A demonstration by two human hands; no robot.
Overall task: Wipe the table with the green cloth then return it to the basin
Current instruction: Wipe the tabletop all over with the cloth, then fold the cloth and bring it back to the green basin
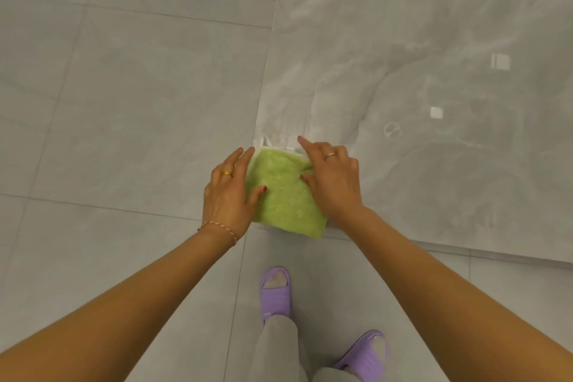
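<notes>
While both hands lie flat-fingered on the green cloth (286,192) at the near corner of the glossy surface (434,40), the left hand (229,189) steadying its edge and the right hand (333,177) pressing its top, wiping looks barely begun. Next it needs sweeping across the marble; the basin is out of sight.

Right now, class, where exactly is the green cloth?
In the head view the green cloth lies folded on the near left corner of the marble table, between the left hand and right hand, which both touch it.
</notes>
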